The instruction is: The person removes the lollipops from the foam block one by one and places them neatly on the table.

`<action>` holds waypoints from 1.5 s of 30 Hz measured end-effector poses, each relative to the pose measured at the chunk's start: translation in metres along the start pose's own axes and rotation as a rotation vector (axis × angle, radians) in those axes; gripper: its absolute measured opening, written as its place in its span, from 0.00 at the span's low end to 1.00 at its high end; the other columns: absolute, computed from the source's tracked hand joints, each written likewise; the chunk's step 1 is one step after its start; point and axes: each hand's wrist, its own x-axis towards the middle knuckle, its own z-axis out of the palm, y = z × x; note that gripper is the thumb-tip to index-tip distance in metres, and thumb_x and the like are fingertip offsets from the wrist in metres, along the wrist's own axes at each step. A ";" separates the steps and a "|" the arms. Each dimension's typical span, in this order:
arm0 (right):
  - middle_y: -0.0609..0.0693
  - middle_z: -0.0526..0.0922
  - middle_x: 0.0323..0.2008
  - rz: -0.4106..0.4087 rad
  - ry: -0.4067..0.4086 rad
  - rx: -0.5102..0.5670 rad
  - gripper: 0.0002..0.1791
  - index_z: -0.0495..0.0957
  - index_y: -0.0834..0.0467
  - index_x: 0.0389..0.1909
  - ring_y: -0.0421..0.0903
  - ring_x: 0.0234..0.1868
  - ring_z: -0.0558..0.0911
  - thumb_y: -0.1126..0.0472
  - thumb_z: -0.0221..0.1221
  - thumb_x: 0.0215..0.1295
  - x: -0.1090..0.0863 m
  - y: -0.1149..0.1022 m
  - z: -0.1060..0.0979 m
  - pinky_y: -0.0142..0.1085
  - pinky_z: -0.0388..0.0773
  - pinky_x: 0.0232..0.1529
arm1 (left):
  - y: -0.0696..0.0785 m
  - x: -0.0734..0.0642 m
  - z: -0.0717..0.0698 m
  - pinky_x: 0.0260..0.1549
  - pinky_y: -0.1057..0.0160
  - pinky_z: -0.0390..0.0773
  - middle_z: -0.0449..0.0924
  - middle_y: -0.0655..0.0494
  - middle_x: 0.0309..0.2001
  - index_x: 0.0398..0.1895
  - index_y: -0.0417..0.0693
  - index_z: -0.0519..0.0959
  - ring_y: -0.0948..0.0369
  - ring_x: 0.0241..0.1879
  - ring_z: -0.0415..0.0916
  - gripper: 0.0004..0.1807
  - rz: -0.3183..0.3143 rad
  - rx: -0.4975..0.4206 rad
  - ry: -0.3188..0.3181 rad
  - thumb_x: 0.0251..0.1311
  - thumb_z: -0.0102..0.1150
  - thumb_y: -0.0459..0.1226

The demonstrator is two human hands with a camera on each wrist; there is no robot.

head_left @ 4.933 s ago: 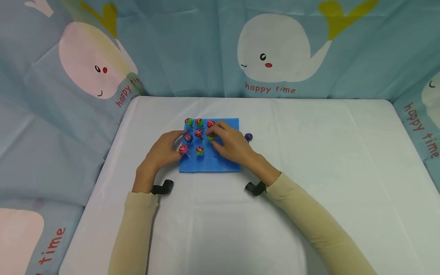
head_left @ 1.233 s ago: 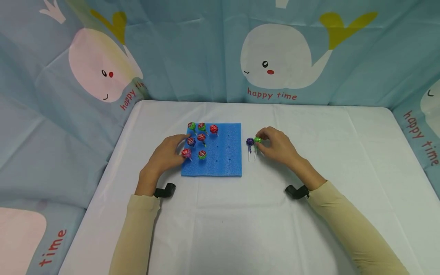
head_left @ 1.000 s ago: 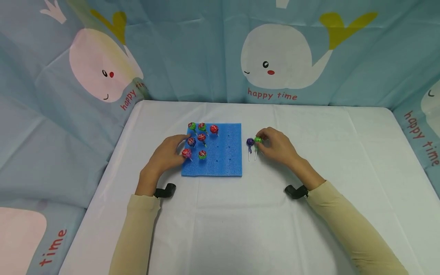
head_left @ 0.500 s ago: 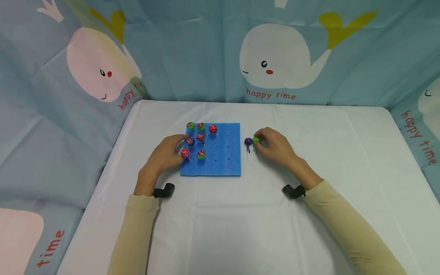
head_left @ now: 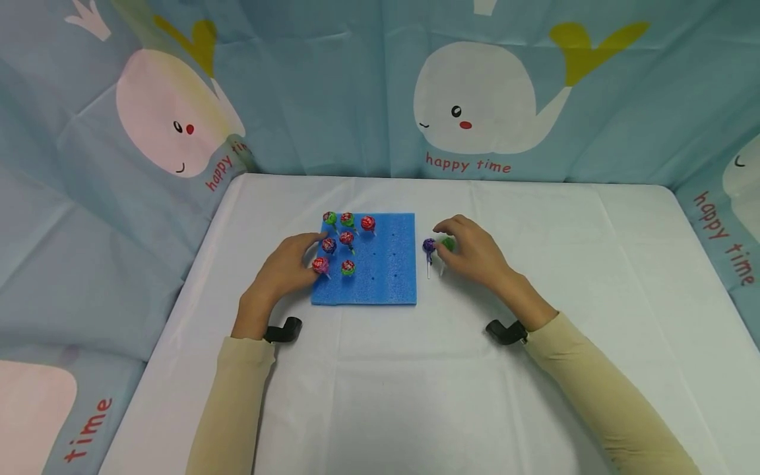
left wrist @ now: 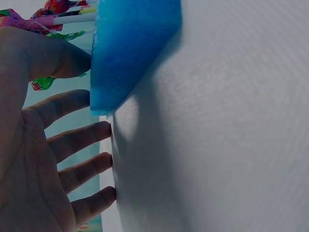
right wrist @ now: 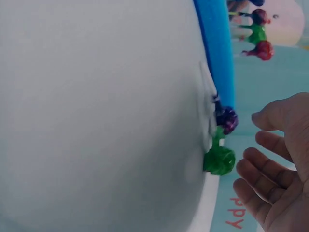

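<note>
My left hand (head_left: 282, 269) rests at the left edge of a blue foam board (head_left: 392, 287), fingers extended, with thumb and index finger touching its side in the left wrist view. Several wrapped lollipops stand stuck in the board's left and middle, among them a pink one (head_left: 320, 265) by the thumb and a red one (head_left: 368, 223) at the back. To the right of the board, a purple lollipop (head_left: 429, 245) and a green lollipop (right wrist: 220, 160) lie side by side on the table. Just over them is my right hand (head_left: 475, 254), fingers spread and holding nothing.
Bare holes show in the right part of the foam board. A white cloth covers the table (head_left: 564, 277). Blue curtains (head_left: 332, 99) printed with whales hang behind it and at the sides.
The right hand went from the board to the table on the right; a green lollipop left the board and now lies beside the purple one. The right fingers have just released it. Left hand stays.
</note>
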 end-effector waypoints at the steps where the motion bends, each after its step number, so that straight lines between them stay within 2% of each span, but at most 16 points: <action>1: 0.60 0.85 0.56 -0.005 0.003 -0.002 0.18 0.82 0.64 0.57 0.57 0.57 0.85 0.61 0.66 0.70 0.000 -0.002 0.000 0.53 0.84 0.59 | 0.000 0.000 0.000 0.79 0.32 0.58 0.63 0.43 0.81 0.82 0.51 0.64 0.40 0.83 0.54 0.46 0.001 -0.002 0.001 0.54 0.60 0.34; 11: 0.59 0.85 0.55 -0.044 0.006 0.025 0.17 0.82 0.64 0.57 0.56 0.54 0.85 0.61 0.65 0.71 0.003 -0.020 0.005 0.51 0.84 0.56 | 0.000 0.000 0.000 0.80 0.33 0.59 0.64 0.44 0.81 0.81 0.51 0.65 0.41 0.83 0.55 0.46 0.000 -0.006 0.010 0.53 0.59 0.32; 18: 0.59 0.85 0.54 -0.092 -0.003 0.040 0.17 0.83 0.63 0.57 0.55 0.54 0.84 0.61 0.65 0.71 0.007 -0.031 0.012 0.49 0.84 0.58 | -0.002 -0.001 0.000 0.80 0.34 0.59 0.65 0.45 0.81 0.80 0.51 0.67 0.42 0.83 0.56 0.45 0.008 -0.015 0.021 0.52 0.60 0.31; 23: 0.59 0.85 0.53 -0.122 -0.013 0.061 0.16 0.83 0.63 0.57 0.56 0.51 0.84 0.62 0.64 0.71 0.010 -0.040 0.017 0.47 0.85 0.55 | -0.002 0.000 0.001 0.80 0.34 0.59 0.66 0.45 0.80 0.80 0.51 0.67 0.42 0.83 0.57 0.45 0.012 -0.015 0.026 0.52 0.59 0.32; 31: 0.58 0.85 0.53 -0.156 -0.036 0.069 0.17 0.82 0.62 0.58 0.54 0.56 0.84 0.61 0.65 0.71 0.011 -0.056 0.025 0.48 0.85 0.59 | -0.002 0.000 0.000 0.80 0.33 0.59 0.65 0.45 0.81 0.81 0.51 0.66 0.42 0.83 0.56 0.46 0.006 -0.023 0.009 0.53 0.60 0.32; 38: 0.57 0.85 0.55 -0.179 -0.072 0.093 0.18 0.83 0.62 0.59 0.53 0.59 0.84 0.60 0.66 0.71 0.014 -0.068 0.032 0.48 0.84 0.64 | 0.001 0.002 -0.002 0.79 0.33 0.59 0.65 0.44 0.81 0.81 0.51 0.66 0.41 0.82 0.57 0.45 0.016 -0.020 0.021 0.53 0.60 0.32; 45: 0.54 0.85 0.56 -0.234 -0.082 0.114 0.19 0.83 0.60 0.60 0.51 0.62 0.83 0.60 0.66 0.71 0.013 -0.086 0.044 0.47 0.84 0.65 | 0.002 -0.002 -0.002 0.79 0.33 0.60 0.66 0.45 0.80 0.81 0.51 0.66 0.42 0.82 0.57 0.45 0.013 -0.009 0.013 0.53 0.61 0.33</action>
